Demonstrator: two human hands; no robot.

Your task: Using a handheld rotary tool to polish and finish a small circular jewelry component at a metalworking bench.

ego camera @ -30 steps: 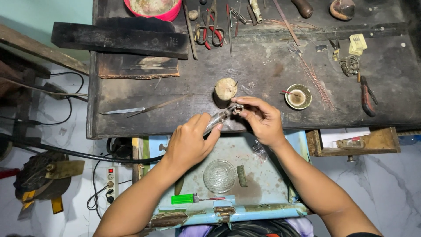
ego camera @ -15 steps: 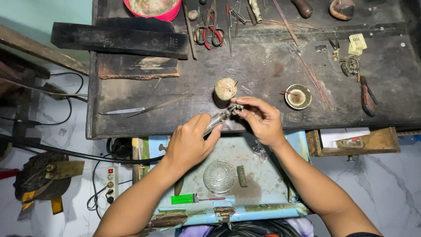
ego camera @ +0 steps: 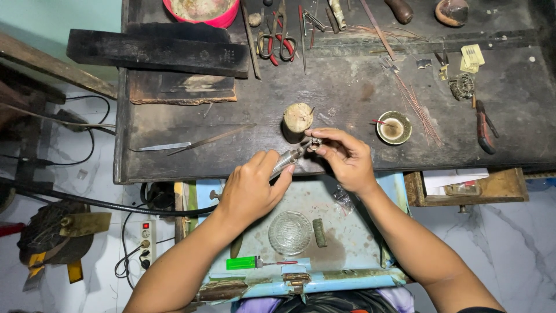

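Note:
My left hand (ego camera: 250,188) grips a slim metal hand tool (ego camera: 288,161) whose tip points up and right. Its tip meets a small silvery ring-like piece (ego camera: 315,143) pinched between the fingers of my right hand (ego camera: 343,157). Both hands hover over the front edge of a dark worn workbench (ego camera: 174,156). Just behind the piece stands a short wooden peg (ego camera: 297,120). A small round dish (ego camera: 394,127) with a red-tipped stick sits to the right of my right hand.
Long tweezers (ego camera: 191,142) lie left on the bench. Red-handled pliers (ego camera: 277,43), a pink bowl (ego camera: 202,11) and thin copper wires (ego camera: 414,98) lie at the back. An open pale blue drawer (ego camera: 347,232) under my arms holds a glass dish (ego camera: 289,233) and green lighter (ego camera: 242,263).

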